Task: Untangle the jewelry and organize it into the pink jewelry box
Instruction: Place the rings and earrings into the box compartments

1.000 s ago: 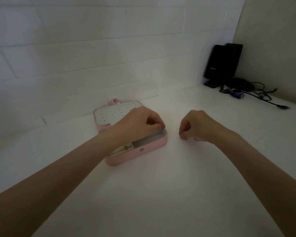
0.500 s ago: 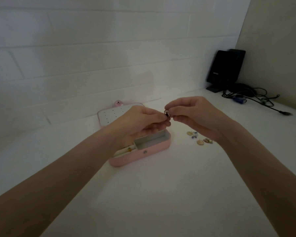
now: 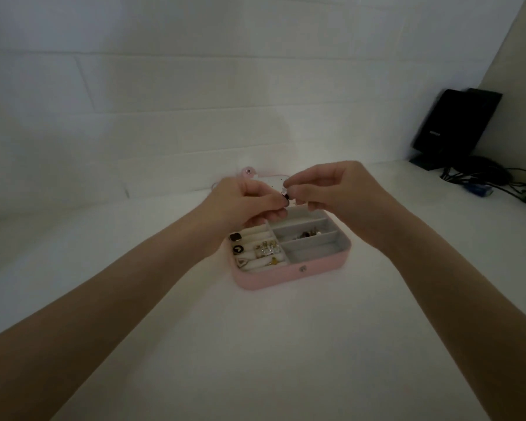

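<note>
Both hands meet above the open pink jewelry box [image 3: 292,273] on the white desk [image 3: 255,344]. Left hand [image 3: 240,202] and right hand [image 3: 334,185] each have fingers pinched on one small dark jewelry piece [image 3: 285,196] held between them. Rings [image 3: 266,249] sit in the box's left slots, small pieces in a right-side compartment. Black device [image 3: 456,126] and cables far right.

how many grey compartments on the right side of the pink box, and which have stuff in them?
3 visible in the pink jewelry box: the far compartment, partly hidden by the hands; the middle compartment, holding small jewelry pieces; the near compartment, seemingly bare.
</note>
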